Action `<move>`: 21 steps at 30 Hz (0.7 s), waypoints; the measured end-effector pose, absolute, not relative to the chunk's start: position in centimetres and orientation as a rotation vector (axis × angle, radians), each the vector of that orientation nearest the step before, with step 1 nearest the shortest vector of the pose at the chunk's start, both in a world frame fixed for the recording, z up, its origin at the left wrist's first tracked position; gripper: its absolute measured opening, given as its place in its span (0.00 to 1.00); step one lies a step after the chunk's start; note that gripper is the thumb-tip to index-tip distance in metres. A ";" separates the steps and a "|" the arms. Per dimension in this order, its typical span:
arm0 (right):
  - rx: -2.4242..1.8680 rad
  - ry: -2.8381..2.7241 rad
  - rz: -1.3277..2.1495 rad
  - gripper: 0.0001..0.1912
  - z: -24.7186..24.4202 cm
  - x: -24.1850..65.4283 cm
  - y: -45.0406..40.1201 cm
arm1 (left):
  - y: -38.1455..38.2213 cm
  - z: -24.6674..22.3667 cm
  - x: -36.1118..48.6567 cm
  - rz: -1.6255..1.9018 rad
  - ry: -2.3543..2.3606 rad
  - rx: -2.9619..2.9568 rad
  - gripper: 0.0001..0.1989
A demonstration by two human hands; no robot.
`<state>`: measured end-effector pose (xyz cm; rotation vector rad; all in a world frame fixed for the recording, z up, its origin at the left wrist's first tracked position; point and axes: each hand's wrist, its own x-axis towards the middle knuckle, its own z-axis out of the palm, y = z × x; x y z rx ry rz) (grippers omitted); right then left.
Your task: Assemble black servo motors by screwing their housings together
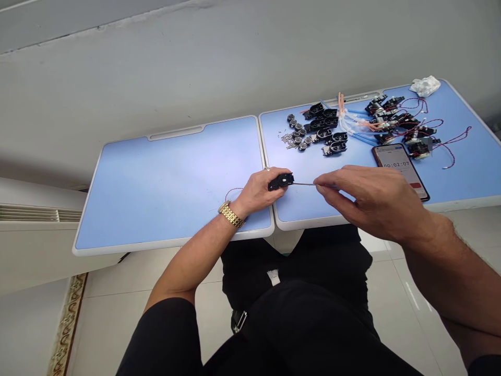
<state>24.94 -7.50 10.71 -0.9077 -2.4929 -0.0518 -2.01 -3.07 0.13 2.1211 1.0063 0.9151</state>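
My left hand (pixel 260 189) is closed around a small black plastic part (pixel 281 181) over the inner front edges of two blue tables. A red wire trails from beneath that hand. To the right, my right hand (pixel 368 198) pinches a thin metal rod-shaped tool (pixel 303 184); its handle is hidden in the fingers. The tool's far end meets the right side of the black part, and whether it sits inside cannot be made out.
On the right table (pixel 301 209) lie small screws (pixel 290 141), round metal parts (pixel 298 127), black housings (pixel 321 124), blue and orange tubes (pixel 344 122), wired assemblies (pixel 391 120), a phone (pixel 401 162) and a crumpled white bag (pixel 425 86). The left table (pixel 176 183) adjoins it.
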 end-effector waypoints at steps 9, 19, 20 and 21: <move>-0.891 -2.516 -0.068 0.08 10.9 24.7 -7.4 | -3.0 -0.1 -2.1 0.884 1.009 2.153 0.19; -0.929 -2.547 -0.104 0.11 11.2 24.4 -7.5 | -3.1 -0.1 -2.0 0.858 1.008 2.181 0.20; -0.933 -2.554 -0.105 0.11 11.3 24.4 -7.5 | -3.1 -0.1 -2.0 0.859 1.001 2.182 0.20; -0.939 -2.565 -0.105 0.12 11.4 24.3 -7.5 | -3.1 -0.1 -2.0 0.859 0.997 2.183 0.20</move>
